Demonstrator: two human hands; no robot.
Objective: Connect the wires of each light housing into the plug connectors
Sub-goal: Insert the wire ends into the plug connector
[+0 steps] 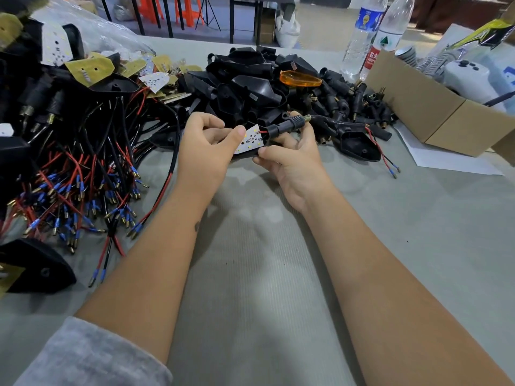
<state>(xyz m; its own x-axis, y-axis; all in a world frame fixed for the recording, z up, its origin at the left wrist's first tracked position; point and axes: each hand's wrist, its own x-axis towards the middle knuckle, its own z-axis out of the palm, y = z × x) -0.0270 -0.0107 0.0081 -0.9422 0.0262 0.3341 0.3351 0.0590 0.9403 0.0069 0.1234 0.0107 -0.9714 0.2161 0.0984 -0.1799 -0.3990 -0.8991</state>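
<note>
From your head view, your left hand (207,137) pinches the white LED board (250,139) by its left edge, while your right hand (289,151) curls around the black plug connector (287,126). The connector's long axis runs up and right, away from your left hand, threaded tip outermost. A short red wire (263,132) bridges board and connector, so your right hand sits nearer the joint.

left hand (207,144) pinching LED board (250,139), right hand (289,154) gripping plug connector (287,125)
</note>
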